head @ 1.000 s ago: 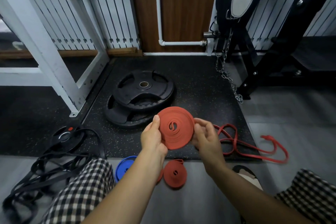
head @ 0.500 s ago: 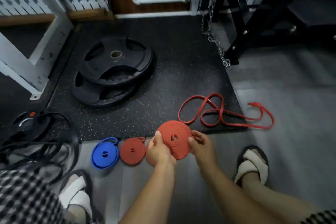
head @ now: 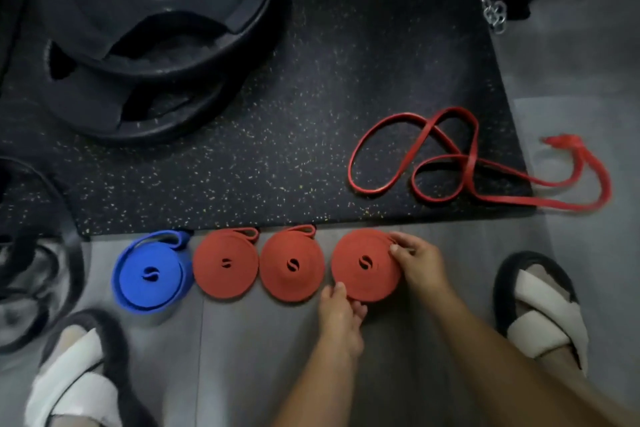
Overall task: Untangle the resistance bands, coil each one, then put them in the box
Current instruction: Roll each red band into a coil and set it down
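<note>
Four coiled bands lie in a row on the grey floor along the mat's front edge: a blue coil [head: 152, 276], then a red coil [head: 225, 263], a second red coil [head: 291, 265] and a third red coil [head: 365, 265]. Both hands hold that rightmost coil flat on the floor. My left hand [head: 341, 314] pinches its lower left edge. My right hand [head: 417, 262] grips its upper right edge. A loose, uncoiled red band [head: 464, 163] sprawls on the black mat to the right. No box is in view.
Stacked black weight plates [head: 149, 35] sit on the speckled mat [head: 311, 114] at the back left. Tangled black bands [head: 38, 253] lie at the left edge. A chain [head: 491, 7] hangs at the top right. My sandalled feet [head: 540, 308] flank the row.
The camera has tilted down and come closer. Both hands have lowered the red coil from mid-air onto the floor, at the right end of the row of coils.
</note>
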### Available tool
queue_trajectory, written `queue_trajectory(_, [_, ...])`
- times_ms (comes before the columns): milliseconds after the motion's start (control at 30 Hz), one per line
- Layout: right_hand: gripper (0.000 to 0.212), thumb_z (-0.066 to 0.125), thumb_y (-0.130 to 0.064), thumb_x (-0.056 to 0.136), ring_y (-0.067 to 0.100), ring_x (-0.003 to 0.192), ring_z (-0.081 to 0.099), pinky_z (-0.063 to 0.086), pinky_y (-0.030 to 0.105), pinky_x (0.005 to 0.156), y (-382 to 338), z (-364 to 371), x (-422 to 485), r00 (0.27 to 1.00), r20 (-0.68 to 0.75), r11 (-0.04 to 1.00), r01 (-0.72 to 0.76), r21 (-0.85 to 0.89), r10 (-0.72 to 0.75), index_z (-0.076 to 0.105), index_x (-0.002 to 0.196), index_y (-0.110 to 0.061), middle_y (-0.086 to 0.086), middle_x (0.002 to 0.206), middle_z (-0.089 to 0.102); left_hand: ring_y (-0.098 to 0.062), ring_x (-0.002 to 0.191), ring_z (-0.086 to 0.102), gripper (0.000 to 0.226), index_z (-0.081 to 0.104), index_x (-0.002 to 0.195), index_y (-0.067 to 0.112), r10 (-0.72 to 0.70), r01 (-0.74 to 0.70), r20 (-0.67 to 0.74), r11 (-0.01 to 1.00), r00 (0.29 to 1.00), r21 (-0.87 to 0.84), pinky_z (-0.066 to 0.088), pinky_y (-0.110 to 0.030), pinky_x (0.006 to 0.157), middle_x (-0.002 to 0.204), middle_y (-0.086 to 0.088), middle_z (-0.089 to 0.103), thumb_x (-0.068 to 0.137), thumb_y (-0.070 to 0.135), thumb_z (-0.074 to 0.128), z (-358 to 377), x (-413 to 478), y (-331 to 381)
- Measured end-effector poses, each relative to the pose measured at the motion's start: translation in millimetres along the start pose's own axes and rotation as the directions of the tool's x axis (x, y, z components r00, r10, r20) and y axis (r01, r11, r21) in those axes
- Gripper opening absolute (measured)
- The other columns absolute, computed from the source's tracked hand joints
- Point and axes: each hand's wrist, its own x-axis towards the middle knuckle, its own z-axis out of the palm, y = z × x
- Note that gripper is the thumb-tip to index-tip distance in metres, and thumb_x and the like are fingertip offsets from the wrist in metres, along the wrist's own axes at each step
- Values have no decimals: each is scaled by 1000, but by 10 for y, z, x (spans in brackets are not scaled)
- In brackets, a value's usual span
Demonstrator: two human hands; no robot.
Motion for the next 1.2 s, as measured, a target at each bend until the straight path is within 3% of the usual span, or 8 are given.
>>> queue_trajectory(167, [31,58,3,83,24,106,58,43,36,99,4,194,132,998,-30,988,57,-146,-63,65,112,-5,13,113,64,-19,73,49,16,43,111,8,67,-69,-16,986,998,-151,45,-27,69,84,-10,48,96,3,43,-26,163,-38])
queue_trajectory(400, [21,60,-19,87,24,114,42,37,34,93,-118,193,130,983,-86,799,81,-596,-164,64,107,-14,7,115,52,-22,86,52,27,44,118,8,127,-130,-37,986,991,-108,48,-26,69,100,-16,51,93,-2,45,39,143,-103])
queue_trajectory(500, [25,57,-17,89,26,115,44,38,35,96,-119,238,112,984,-101,811,59,-582,-144,63,113,-12,10,116,49,-16,79,52,33,42,125,2,178,-178,-12,984,984,10,47,-25,69,113,-20,48,93,-1,46,13,148,-95])
queue_trajectory(633, [37,52,-13,91,30,117,48,37,36,99,-104,278,101,990,-99,854,33,-519,-99,51,127,-6,14,123,52,-25,99,50,40,36,133,0,174,-175,37,985,984,10,45,-32,85,113,-18,47,94,0,45,5,123,-73])
queue_trajectory(800, [40,65,-12,81,35,111,49,38,40,94,-141,53,148,957,-208,896,95,-434,-202,50,117,-1,20,119,48,-21,103,46,41,39,131,4,182,-185,43,978,982,92,41,-34,82,114,-11,48,92,6,51,-21,111,-78])
queue_trajectory(900, [54,64,-6,82,37,124,39,32,39,104,-217,-169,341,930,-195,802,147,-579,-312,43,130,1,22,137,35,-20,105,46,46,36,134,5,172,-175,38,980,984,97,40,-35,84,115,-9,47,91,6,53,-30,93,-72])
queue_trajectory(967, [56,60,-5,84,35,129,34,28,37,108,-271,-268,468,965,-127,754,94,-651,-230,38,136,-2,17,145,29,-20,104,46,48,36,134,6,175,-177,30,977,984,115,40,-35,85,116,-10,47,90,6,55,-37,82,-55])
queue_trajectory(1200, [16,64,-8,81,30,97,55,38,32,87,-401,-160,348,962,-35,799,205,-566,-272,65,95,-1,18,102,57,-20,85,53,40,41,126,4,262,-267,49,946,964,182,42,-26,62,103,-13,52,88,4,56,-141,84,56])
